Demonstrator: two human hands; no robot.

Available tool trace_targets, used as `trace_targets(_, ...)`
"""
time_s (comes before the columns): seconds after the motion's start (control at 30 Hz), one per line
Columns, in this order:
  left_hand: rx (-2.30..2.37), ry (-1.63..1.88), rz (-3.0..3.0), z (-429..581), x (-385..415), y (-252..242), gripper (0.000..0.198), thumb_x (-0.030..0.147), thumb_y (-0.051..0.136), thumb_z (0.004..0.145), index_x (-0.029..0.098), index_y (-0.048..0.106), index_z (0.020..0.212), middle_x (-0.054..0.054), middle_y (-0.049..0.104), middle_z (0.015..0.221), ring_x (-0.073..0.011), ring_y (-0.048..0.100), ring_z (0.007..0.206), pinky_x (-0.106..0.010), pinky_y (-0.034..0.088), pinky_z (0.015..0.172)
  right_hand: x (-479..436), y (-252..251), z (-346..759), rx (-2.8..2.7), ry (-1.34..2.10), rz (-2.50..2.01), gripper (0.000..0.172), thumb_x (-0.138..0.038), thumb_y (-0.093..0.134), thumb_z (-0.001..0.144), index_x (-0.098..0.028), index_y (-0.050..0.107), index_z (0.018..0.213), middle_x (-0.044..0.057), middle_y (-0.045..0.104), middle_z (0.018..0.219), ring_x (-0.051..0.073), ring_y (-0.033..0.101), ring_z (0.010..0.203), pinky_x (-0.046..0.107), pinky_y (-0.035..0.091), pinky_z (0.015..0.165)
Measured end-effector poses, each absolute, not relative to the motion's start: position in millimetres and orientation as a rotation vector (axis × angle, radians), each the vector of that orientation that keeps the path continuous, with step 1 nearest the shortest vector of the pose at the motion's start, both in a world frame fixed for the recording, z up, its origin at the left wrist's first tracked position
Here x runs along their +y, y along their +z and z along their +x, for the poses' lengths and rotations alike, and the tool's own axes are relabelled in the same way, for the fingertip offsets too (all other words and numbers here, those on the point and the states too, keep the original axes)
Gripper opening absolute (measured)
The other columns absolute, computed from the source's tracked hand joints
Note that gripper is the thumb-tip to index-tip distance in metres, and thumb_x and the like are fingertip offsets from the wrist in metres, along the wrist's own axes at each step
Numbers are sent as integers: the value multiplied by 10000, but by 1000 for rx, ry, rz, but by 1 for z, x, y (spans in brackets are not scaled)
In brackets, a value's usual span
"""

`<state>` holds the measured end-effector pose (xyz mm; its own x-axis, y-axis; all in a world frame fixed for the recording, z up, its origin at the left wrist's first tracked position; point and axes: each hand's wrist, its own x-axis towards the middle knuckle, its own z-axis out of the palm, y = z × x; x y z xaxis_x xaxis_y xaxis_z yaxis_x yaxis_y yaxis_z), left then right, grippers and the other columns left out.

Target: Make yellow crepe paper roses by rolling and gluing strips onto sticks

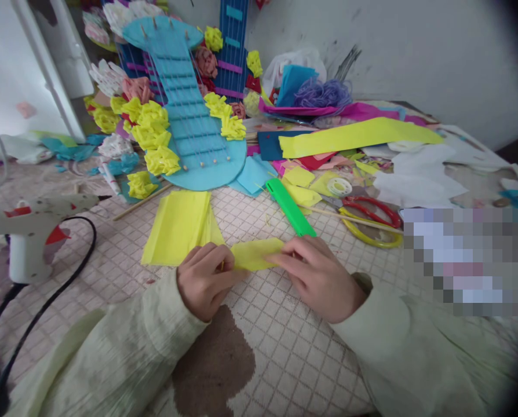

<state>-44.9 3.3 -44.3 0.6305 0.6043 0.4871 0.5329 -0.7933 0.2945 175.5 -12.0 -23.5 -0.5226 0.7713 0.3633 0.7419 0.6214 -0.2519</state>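
Observation:
A small yellow paper strip (255, 255) stretches between my two hands above the checked cloth. My left hand (207, 279) pinches its left end, fingers curled. The right end is between the thumb and fingers of my right hand (322, 278), slightly blurred. Just behind my left hand lies a stack of thin yellow paper sheets (178, 223). A bright green tool (290, 207), long and narrow, lies right behind my right hand. Farther back stands a blue guitar-shaped craft (187, 110) with strings and yellow paper flowers (150, 130) along its sides.
On the left lies a white glue gun (30, 231) with a black cable. Scissors (369, 220) with red and yellow handles lie right of centre beside a thin stick. Behind them are a long yellow strip (358, 138), purple yarn (322, 92) and white paper (419, 176).

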Motion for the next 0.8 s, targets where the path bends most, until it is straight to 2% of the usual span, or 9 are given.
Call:
trace_targets(0.2, 911, 925, 2714, -47, 6, -48, 268, 115, 446, 766, 242, 653, 880, -26, 464, 687, -140, 419, 617, -285, 354, 535, -14, -25, 170, -2610, -118, -1106, 341, -115, 414, 844, -347, 548, 1055, 12, 480, 748, 164, 437, 725, 359, 292, 660)
trace_targets(0.4, 896, 982, 2684, -46, 6, -50, 268, 93, 448, 759, 223, 660, 861, -28, 466, 677, -135, 419, 604, -281, 360, 525, -16, -27, 171, -2624, -182, -1170, 374, -119, 455, 826, -389, 502, 1080, 9, 508, 795, 184, 449, 770, 391, 271, 676)
trace_targets(0.63, 895, 990, 2660, -46, 7, -50, 272, 94, 455, 759, 229, 658, 880, -25, 471, 679, -130, 419, 602, -276, 360, 524, -14, -27, 178, -2588, -234, -1186, 368, -88, 493, 796, -371, 552, 1026, -8, 492, 786, 167, 438, 775, 386, 245, 696)
trace_targets(0.8, 875, 968, 2668, -48, 8, -53, 293, 84, 451, 752, 233, 653, 903, -26, 467, 692, -131, 422, 611, -274, 360, 523, -11, -25, 186, -2521, -258, -1160, 226, -167, 465, 852, -324, 620, 905, -3, 529, 786, 156, 415, 774, 369, 215, 699)
